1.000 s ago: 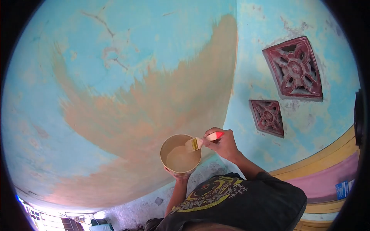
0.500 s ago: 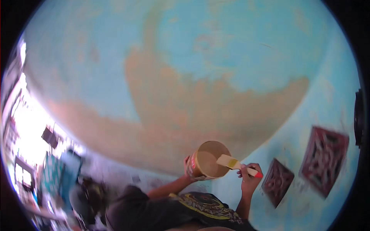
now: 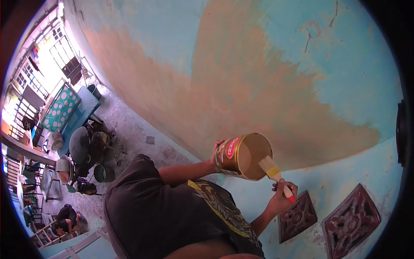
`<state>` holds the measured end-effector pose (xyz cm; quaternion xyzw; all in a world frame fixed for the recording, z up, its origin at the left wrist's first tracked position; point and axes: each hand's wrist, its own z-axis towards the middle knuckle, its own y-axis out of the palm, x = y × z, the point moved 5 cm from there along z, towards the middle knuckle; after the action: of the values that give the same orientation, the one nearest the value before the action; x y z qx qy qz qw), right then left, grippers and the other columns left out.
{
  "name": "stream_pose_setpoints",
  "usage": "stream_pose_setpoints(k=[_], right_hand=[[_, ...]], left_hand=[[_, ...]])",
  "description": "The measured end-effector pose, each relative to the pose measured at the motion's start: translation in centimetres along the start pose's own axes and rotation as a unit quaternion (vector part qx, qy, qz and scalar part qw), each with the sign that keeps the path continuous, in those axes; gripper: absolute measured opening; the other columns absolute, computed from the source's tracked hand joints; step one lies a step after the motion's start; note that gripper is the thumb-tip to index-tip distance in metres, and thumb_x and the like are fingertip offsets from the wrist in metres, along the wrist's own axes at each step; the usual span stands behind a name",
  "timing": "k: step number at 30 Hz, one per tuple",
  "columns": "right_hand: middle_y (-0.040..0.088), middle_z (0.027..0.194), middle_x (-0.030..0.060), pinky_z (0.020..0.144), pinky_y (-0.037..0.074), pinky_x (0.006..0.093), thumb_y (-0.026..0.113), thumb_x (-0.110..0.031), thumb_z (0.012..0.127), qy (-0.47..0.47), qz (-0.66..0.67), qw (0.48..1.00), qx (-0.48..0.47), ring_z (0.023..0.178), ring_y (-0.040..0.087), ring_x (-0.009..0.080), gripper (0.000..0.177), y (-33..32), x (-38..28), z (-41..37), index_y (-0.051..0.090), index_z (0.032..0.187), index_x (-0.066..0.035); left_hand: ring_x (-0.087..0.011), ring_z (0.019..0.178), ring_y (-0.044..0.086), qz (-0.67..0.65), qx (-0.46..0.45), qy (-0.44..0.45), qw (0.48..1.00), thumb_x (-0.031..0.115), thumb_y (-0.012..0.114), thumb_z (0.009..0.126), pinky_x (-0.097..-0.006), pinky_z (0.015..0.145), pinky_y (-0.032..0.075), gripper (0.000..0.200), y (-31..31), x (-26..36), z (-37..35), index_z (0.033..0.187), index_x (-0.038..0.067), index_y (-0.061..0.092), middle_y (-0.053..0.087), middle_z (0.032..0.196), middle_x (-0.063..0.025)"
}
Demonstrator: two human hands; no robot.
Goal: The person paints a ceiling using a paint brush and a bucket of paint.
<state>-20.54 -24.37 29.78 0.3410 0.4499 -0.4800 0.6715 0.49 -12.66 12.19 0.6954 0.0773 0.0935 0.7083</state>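
My left hand [image 3: 217,156] is wrapped round the side of a round can [image 3: 230,154] with a red label, tilted so its open mouth faces right. Light brown paint shows inside it. Between the closed fingers of my right hand [image 3: 284,194] is a paintbrush [image 3: 276,174] with a pale handle and a red end. Its bristles are at the rim of the can's mouth. Behind the can, the blue wall [image 3: 345,64] carries a broad brown painted area [image 3: 241,86].
Two dark red vent blocks [image 3: 297,217] are set in the wall at lower right. On the floor at left stand a blue table [image 3: 88,101], a dark bucket [image 3: 104,173] and a small table [image 3: 51,189]. A crouching person [image 3: 67,220] and a ladder [image 3: 82,245] show at lower left.
The view has turned, bringing more of the floor and the person into sight at left. The can appears higher and tilted more sideways. Both hands keep their holds.
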Motion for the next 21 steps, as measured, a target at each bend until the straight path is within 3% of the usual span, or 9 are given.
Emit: stream_pose_setpoints(k=[3,6,8,16,19,21], right_hand=[[0.059,0.075,0.0080,0.049,0.050,0.0282,0.076,-0.005,0.088,-0.009,0.025,1.000,-0.003,0.057,0.061,0.0161,0.023,0.1,-0.1,-0.2,0.053,0.089,0.001],[0.063,0.077,0.0100,0.053,0.049,0.0280,0.076,-0.008,0.090,-0.027,0.039,0.999,0.012,0.057,0.060,0.0153,0.021,-0.1,0.3,-0.2,0.056,0.090,0.000],[0.061,0.076,0.0084,0.052,0.051,0.0284,0.076,-0.004,0.088,0.050,0.083,0.994,0.044,0.059,0.064,0.0167,0.023,0.2,-0.3,-0.1,0.054,0.091,0.000],[0.065,0.077,0.0098,0.054,0.051,0.0271,0.076,-0.005,0.089,0.062,0.096,0.989,0.093,0.061,0.066,0.0169,0.023,0.4,-0.8,-0.7,0.053,0.087,-0.003],[0.067,0.075,0.0105,0.054,0.049,0.0275,0.076,-0.006,0.089,0.092,0.141,0.979,0.113,0.060,0.065,0.0173,0.028,-0.3,0.3,0.5,0.049,0.080,-0.006],[0.066,0.075,0.0108,0.054,0.049,0.0277,0.077,-0.007,0.088,0.058,0.153,0.978,0.132,0.060,0.065,0.0176,0.030,-0.7,-0.7,2.0,0.048,0.080,-0.007]], left_hand=[[-0.0380,0.136,0.050,0.060,0.051,0.041,0.996,0.074,0.037,0.087,-0.0629,0.110,0.039,0.086,0.0,0.3,-0.4,0.154,0.020,0.042,0.049,0.152,-0.0117],[-0.0404,0.139,0.046,0.107,0.034,0.032,0.993,0.077,0.037,0.084,-0.0653,0.108,0.040,0.089,0.3,0.6,-0.1,0.155,0.022,0.038,0.042,0.156,-0.0118],[-0.0406,0.139,0.044,0.087,0.019,0.028,0.996,0.077,0.038,0.083,-0.0662,0.107,0.041,0.090,0.2,1.3,0.5,0.155,0.023,0.038,0.041,0.157,-0.0119],[-0.0383,0.138,0.045,0.107,0.049,0.085,0.989,0.070,0.037,0.089,-0.0643,0.107,0.042,0.081,1.6,3.1,0.8,0.152,0.020,0.040,0.043,0.154,-0.0118],[-0.0386,0.137,0.046,0.147,0.009,0.121,0.982,0.066,0.036,0.093,-0.0629,0.108,0.042,0.075,3.1,3.0,1.6,0.152,0.019,0.040,0.044,0.153,-0.0119],[-0.0392,0.137,0.047,0.151,-0.040,0.083,0.984,0.065,0.035,0.093,-0.0626,0.108,0.042,0.075,4.0,2.3,1.5,0.153,0.019,0.039,0.043,0.154,-0.0119]])
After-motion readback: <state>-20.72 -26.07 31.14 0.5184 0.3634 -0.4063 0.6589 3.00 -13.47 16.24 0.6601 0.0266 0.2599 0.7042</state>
